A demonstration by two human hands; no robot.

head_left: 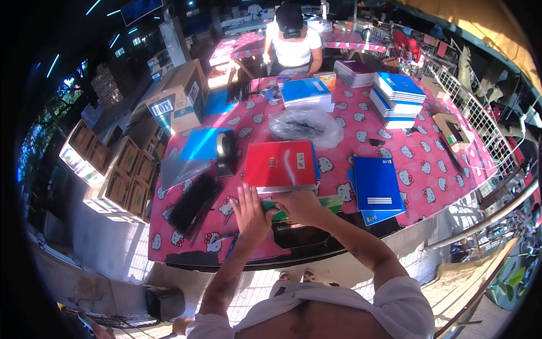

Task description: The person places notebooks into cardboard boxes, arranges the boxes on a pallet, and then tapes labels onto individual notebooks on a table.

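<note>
My left hand point(254, 219) lay palm down at the near edge of the worktop point(418, 216), its fingers point(248, 195) straight and slightly parted, closed around nothing that I could see; their tips reached the near left corner of the red notebooks point(279, 164). My right hand point(302, 206) lay just beside it, over the green item point(332, 201), with its fingers bent; the back of the hand hid their tips, so I cannot tell how far they were open or whether they gripped it. The green item lay crosswise in front of me, along the near side of the red notebooks, partly covered by both hands. To the left stood a black tape dispenser point(226, 153), with a blue sheet point(199, 144) beyond it and a black bundle point(195, 204) of thin strands nearer me. To the right, blue notebooks point(374, 183) lay overlapped at an angle. Beyond the red notebooks lay a clear bag point(307, 129), and behind it a blue stack point(306, 93); a purple stack point(355, 73) and a taller blue-and-white pile point(398, 97) stood farther right. Cartons point(183, 96) stood at the far left, and a co-worker point(292, 42) in a white top was across the worktop.
</note>
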